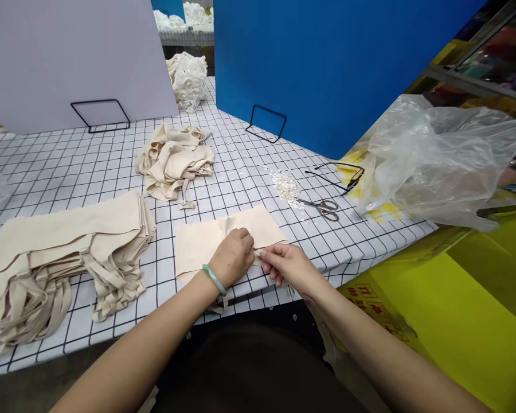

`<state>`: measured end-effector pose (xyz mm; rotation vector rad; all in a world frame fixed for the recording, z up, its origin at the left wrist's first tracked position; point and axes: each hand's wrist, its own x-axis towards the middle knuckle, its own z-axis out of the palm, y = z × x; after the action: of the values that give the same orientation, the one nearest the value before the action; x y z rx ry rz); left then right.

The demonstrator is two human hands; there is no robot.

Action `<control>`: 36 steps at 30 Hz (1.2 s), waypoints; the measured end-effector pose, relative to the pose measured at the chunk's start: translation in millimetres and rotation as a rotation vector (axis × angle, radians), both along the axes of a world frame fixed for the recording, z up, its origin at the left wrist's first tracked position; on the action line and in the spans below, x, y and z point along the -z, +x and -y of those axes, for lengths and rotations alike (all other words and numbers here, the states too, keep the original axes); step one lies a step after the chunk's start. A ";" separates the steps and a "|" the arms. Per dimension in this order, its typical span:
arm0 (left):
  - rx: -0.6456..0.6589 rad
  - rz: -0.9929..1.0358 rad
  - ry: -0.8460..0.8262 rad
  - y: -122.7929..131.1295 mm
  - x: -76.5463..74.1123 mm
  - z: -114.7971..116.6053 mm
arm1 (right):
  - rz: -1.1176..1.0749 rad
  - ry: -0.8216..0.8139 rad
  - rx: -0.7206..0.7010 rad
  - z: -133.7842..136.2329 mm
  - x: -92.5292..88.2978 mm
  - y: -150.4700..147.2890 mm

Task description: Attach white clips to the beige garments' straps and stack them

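A flat beige cloth bag [202, 244] lies on the table close to its front edge, with strap ends hanging below. My left hand [234, 258], a green bangle at its wrist, is closed on the bag's near edge, its fingertips curled out of sight. Right beside it, my right hand [286, 264] pinches a small pale bit of cloth at that same edge between thumb and forefinger. Scissors [327, 209] with dark handles lie beyond the right hand, their blades touching a heap of small white scraps [286, 188].
Stacked beige bags [69, 221] with dangling straps lie at left. A crumpled cloth pile [176, 158] sits behind. Black-framed glasses [344, 179] and a clear plastic bag [434, 155] are at right. Lilac [77, 57] and blue [309, 69] panels stand at the back; yellow boxes [468, 287] stand beside the table.
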<state>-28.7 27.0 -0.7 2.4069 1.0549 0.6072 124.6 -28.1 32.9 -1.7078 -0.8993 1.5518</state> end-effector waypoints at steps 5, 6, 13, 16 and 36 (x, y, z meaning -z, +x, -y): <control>-0.038 0.146 -0.191 -5.4 -5.2 -9.7 | -0.076 -0.053 0.024 -8.4 4.2 -9.6; -0.033 0.161 -0.225 -6.7 -6.6 -11.5 | -0.095 -0.056 0.044 -10.3 5.0 -11.3; -0.012 0.203 -0.310 -10.1 -9.4 -15.5 | -0.184 -0.095 0.136 -17.3 6.5 -18.0; -0.006 0.217 -0.317 -10.6 -9.0 -15.5 | -0.211 -0.114 0.152 -17.6 4.7 -18.6; -0.017 0.256 -0.334 -12.3 -6.8 -15.8 | -0.280 -0.171 0.356 -20.2 -4.1 -23.9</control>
<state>-41.0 42.8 6.1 1.9766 0.9805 0.6659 100.7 -7.9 37.0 -1.6057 -0.3084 1.6012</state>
